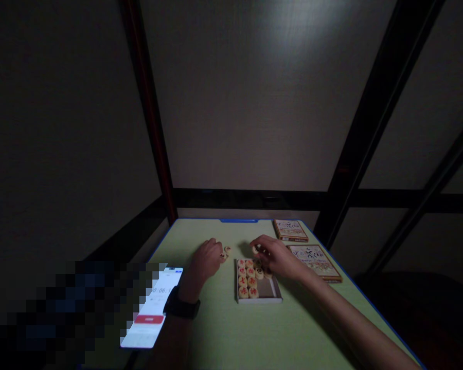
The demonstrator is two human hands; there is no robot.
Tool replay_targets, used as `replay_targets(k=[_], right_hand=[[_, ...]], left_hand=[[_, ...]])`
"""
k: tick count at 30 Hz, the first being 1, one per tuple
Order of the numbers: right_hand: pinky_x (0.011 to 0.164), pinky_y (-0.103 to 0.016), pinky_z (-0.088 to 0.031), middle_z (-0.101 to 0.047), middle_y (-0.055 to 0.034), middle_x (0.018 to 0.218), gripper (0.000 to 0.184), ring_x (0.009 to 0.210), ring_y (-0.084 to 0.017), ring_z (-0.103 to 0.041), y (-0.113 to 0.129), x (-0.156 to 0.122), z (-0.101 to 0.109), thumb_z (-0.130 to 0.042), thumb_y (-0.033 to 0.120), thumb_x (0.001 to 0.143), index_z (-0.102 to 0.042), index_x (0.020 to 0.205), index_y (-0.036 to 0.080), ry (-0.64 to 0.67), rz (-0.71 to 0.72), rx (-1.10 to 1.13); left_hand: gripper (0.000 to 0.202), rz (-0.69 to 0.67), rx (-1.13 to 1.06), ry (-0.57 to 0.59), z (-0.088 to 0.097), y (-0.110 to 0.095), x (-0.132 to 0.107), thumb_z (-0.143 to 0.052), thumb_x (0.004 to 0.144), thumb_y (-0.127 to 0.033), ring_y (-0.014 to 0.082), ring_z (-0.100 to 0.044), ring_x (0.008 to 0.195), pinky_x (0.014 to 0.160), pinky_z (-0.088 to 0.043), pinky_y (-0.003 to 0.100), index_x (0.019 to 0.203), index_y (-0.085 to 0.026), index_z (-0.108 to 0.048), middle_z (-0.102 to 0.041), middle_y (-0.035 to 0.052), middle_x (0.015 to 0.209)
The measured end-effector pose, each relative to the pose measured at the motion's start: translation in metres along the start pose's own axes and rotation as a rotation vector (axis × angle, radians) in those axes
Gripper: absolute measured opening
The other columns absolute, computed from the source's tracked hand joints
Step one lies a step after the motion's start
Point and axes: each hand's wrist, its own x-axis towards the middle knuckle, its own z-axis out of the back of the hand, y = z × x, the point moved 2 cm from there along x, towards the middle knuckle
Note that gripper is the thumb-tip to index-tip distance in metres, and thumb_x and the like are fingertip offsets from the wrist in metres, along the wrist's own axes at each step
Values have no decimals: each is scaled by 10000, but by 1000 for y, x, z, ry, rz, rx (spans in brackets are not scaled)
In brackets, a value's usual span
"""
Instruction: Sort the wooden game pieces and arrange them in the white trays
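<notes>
A shallow open box (270, 301) on the table holds round wooden Chinese chess pieces (251, 281) standing in columns, with red characters on the left and black ones further right. Its lower right part shows bare cardboard. Above the box's far edge, my right hand (272, 255) pinches one Chinese chess piece (255, 250) between thumb and fingers, covering the box's upper right corner. To the left of the box, my left hand (209, 255) is closed, its fingertips at a Chinese chess piece (223, 256) on the table. Another loose piece (228, 248) lies just beyond those fingertips.
Two printed flat boxes (316, 263) (291, 229) lie at the table's right side. A lit phone (154, 303) showing a timer is at the left, beside my left wrist with its black watch (181, 304). The green table (231, 334) has a blue edge, with a wall behind.
</notes>
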Motion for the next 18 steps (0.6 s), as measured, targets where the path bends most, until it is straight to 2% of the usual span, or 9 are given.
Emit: replay_targets(k=[3, 6, 8, 13, 18], right_hand=[[817, -295, -488, -690, -96, 1039, 221, 928, -186, -640, 6, -13, 5, -548, 96, 861, -664, 1037, 164, -71, 6, 87], [825, -297, -491, -698, -91, 1023, 169, 937, -187, -643, 12, -22, 10, -562, 138, 880, -669, 1007, 168, -120, 6, 151], [818, -298, -496, -703, -83, 1008, 155, 927, -187, -647, 14, -26, 12, -580, 162, 881, -670, 1006, 174, -114, 0, 177], [795, -298, -506, -702, -73, 990, 159, 890, -183, -651, 12, -40, 11, -591, 184, 882, -670, 1021, 184, -122, -40, 225], [829, -302, -507, -693, -70, 1004, 161, 930, -182, -644, 14, -48, 7, -604, 156, 873, -673, 1013, 195, -111, 22, 209]], left_hand=[[65, -79, -255, 1, 2, -17, 3, -593, 810, -158, 222, -626, 946, 876, -454, 327, 857, -194, -620, -696, 69, 925], [108, -145, -598, 71, -2, -38, 6, -628, 741, -151, 188, -644, 757, 685, -470, 266, 835, -200, -645, -685, 19, 768], [117, -174, -761, 113, -6, -48, 9, -640, 708, -149, 178, -640, 693, 610, -454, 242, 815, -193, -660, -671, 8, 705], [161, -212, -1035, 252, -18, -57, 17, -717, 660, -186, 177, -645, 690, 598, -458, 239, 814, -166, -676, -686, 34, 725], [283, -161, -1158, 348, -30, -53, 19, -816, 585, -220, 153, -630, 692, 629, -470, 248, 803, -153, -648, -674, 30, 739]])
